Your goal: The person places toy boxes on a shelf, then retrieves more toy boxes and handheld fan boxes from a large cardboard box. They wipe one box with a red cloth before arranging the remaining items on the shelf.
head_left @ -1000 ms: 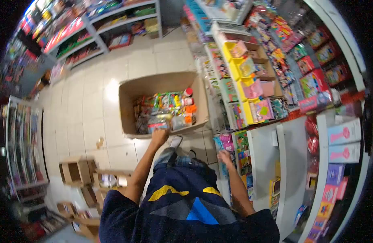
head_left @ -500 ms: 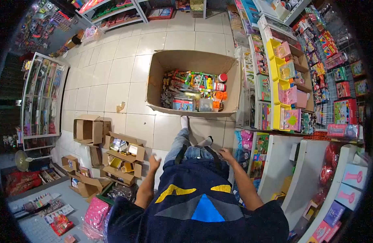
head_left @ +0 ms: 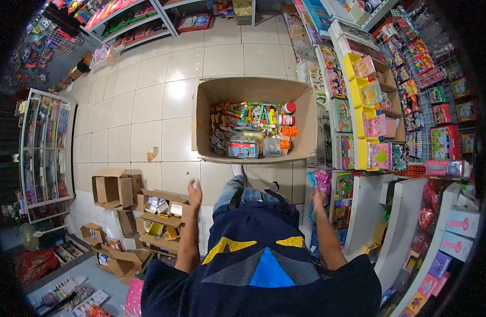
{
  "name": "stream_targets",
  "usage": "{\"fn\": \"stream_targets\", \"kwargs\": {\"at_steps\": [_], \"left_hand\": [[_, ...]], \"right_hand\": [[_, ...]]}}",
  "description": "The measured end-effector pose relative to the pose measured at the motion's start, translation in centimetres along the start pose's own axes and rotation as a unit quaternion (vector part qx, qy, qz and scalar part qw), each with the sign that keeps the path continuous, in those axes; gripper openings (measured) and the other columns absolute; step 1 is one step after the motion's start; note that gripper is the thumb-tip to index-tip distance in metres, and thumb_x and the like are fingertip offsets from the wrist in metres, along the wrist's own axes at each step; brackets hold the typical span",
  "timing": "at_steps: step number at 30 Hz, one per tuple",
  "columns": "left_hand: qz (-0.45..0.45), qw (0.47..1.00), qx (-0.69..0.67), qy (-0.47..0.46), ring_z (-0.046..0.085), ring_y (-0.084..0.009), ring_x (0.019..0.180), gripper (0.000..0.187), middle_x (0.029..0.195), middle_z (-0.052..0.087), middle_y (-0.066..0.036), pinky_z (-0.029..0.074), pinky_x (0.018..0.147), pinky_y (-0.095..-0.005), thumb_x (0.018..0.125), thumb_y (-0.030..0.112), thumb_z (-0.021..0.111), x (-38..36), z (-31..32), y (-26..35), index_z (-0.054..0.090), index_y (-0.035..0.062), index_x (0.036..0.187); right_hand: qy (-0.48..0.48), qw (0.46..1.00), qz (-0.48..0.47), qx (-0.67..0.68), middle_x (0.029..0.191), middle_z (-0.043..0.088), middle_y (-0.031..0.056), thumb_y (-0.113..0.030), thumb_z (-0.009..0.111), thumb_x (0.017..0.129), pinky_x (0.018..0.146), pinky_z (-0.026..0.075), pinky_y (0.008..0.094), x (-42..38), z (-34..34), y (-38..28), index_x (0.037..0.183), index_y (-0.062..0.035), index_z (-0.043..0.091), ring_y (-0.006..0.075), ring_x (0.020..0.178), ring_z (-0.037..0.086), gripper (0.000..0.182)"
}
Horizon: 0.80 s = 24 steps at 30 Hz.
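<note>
A large open cardboard box (head_left: pixel 256 86) stands on the tiled floor in front of me. Glue bottles, a red-lidded jar (head_left: pixel 289 108), orange items (head_left: pixel 288 132) and many small tubes lie inside it. My left hand (head_left: pixel 195 191) is raised beside the small cartons, touching nothing, its fingers slightly apart. On the other side, my right hand (head_left: pixel 319 199) hangs near pink packages (head_left: pixel 322 180) by the shelf; its fingers are too blurred to read.
Small open cartons (head_left: pixel 161 206) sit at the left, near a glass display case (head_left: pixel 47 148). Yellow bins (head_left: pixel 360 100) and packed shelves line the right side. White shelf panels (head_left: pixel 367 211) stand at the lower right. A fan (head_left: pixel 30 236) is at the lower left.
Both my hands have risen a little higher in view, the right one also shifting outward to the right. The large box appears slightly lower in view.
</note>
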State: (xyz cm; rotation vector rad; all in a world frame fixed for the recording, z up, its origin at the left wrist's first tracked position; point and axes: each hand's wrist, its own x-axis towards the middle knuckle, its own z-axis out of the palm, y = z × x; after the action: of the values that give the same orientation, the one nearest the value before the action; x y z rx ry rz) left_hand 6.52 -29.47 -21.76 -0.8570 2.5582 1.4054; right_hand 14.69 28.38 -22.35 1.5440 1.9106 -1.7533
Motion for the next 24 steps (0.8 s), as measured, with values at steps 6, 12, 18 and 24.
{"fn": "stream_targets", "kwargs": {"at_steps": [6, 12, 18, 24], "left_hand": [[0.008, 0.97, -0.216, -0.108, 0.042, -0.0323, 0.124, 0.07, 0.142, 0.035, -0.018, 0.044, 0.093, -0.0409, 0.091, 0.047, 0.055, 8.5, -1.9, 19.7, 0.027, 0.0073, 0.142], [0.13, 0.986, -0.007, -0.105, 0.061, -0.0312, 0.101, 0.055, 0.114, 0.059, -0.023, 0.048, 0.083, -0.0402, 0.09, 0.014, 0.052, 11.3, 2.3, 21.3, 0.031, 0.0085, 0.141], [0.141, 0.988, -0.013, -0.068, 0.063, -0.0368, 0.094, 0.056, 0.109, 0.06, -0.028, 0.048, 0.081, -0.0398, 0.087, 0.002, 0.044, 10.3, 3.2, 19.9, 0.03, 0.0059, 0.142], [0.149, 0.986, -0.009, -0.07, 0.059, -0.0421, 0.102, 0.056, 0.114, 0.057, -0.031, 0.046, 0.086, -0.0426, 0.088, 0.005, 0.047, 10.9, 3.4, 19.7, 0.031, 0.0054, 0.141]], "right_hand": [[0.179, 0.915, -0.353, 0.074, 0.094, 0.061, 0.0098, -0.023, 0.052, 0.096, 0.079, 0.046, 0.034, -0.3, 8.7, -15.9, 0.106, -0.0004, 0.058, 0.0225, 0.091, 0.058, 0.025], [0.074, 0.833, -0.511, -0.197, 0.093, 0.062, 0.0152, -0.02, 0.055, 0.092, 0.079, 0.045, 0.0415, -6.3, 17.1, -21.7, 0.101, -0.001, 0.06, 0.0309, 0.092, 0.058, 0.022], [0.038, 0.853, -0.368, -0.368, 0.08, 0.065, 0.0058, -0.025, 0.059, 0.089, 0.077, 0.046, 0.04, -8.0, 19.3, -20.0, 0.095, -0.0124, 0.065, 0.0277, 0.086, 0.062, 0.015], [0.107, 0.833, -0.424, -0.34, 0.095, 0.064, 0.0078, -0.028, 0.057, 0.09, 0.091, 0.036, 0.0479, -6.2, 19.0, -20.0, 0.096, -0.0128, 0.066, 0.031, 0.1, 0.056, 0.019]]}}
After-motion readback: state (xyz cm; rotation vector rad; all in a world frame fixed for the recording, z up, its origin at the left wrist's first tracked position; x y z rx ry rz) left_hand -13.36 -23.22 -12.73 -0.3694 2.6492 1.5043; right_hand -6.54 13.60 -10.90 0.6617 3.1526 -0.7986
